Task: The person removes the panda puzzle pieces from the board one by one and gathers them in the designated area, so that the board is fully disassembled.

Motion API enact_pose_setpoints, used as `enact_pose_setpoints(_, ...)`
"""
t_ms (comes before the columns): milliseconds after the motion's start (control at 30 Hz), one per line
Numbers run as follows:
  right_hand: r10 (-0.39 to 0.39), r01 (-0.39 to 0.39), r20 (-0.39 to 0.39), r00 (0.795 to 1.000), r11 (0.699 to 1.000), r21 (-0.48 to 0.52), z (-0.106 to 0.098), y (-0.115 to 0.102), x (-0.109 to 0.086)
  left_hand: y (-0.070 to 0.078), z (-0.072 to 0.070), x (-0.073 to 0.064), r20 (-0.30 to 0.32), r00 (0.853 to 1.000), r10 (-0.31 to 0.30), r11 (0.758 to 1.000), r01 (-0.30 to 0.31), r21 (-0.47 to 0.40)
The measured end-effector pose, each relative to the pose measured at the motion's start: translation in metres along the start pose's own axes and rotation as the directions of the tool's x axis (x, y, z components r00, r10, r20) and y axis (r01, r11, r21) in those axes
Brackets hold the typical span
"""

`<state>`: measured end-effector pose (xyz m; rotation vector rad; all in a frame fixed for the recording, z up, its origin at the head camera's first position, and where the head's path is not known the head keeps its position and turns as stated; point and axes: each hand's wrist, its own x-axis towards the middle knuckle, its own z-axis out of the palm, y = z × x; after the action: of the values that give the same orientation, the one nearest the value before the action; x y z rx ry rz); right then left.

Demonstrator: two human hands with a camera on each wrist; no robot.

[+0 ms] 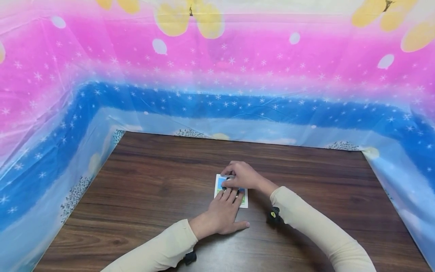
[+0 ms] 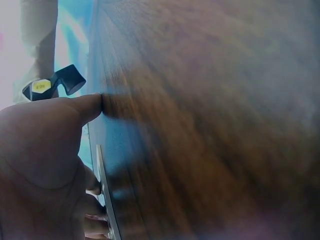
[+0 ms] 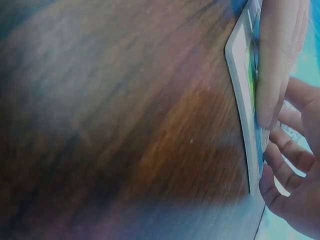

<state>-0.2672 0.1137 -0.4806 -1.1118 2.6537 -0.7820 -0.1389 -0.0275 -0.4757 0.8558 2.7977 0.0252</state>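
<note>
A small flat picture board (image 1: 245, 204) with a white border and a blue and green picture lies on the table. My left hand (image 1: 224, 213) rests across its lower part, fingers straight and thumb spread out toward the right. Over the top part, my right hand (image 1: 244, 175) has its fingers curled, with thumb and fingertips about a small black-and-white piece (image 1: 228, 178). Most of that piece is hidden by the fingers. In the right wrist view, the curled fingertips (image 3: 269, 182) meet the edge of the board (image 3: 240, 70). The left hand covers much of the picture.
The dark wood-grain table (image 1: 153, 181) spreads out around the board. A pink and blue printed cloth (image 1: 217, 102) hangs along its back and sides. Black wrist-worn devices sit under the right sleeve (image 1: 306, 215) and the left sleeve (image 1: 159, 245).
</note>
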Motion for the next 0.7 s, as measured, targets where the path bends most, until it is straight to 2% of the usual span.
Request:
enact_pose_setpoints(433, 0.043, -0.044, -0.022, 0.999, 0.999, -0.026, 0.0045, -0.0061, 0.0003, 0.0002, -0.0014, -0.0001, 0.028, 1.000, 0.001, 1.000, -0.001, -0.001)
enact_pose_setpoints(700, 0.038, -0.037, -0.031, 0.999, 0.999, 0.015, 0.0055, -0.0031, 0.0006, -0.0005, -0.0020, 0.0002, 0.014, 1.000, 0.007, 1.000, -0.007, 0.004)
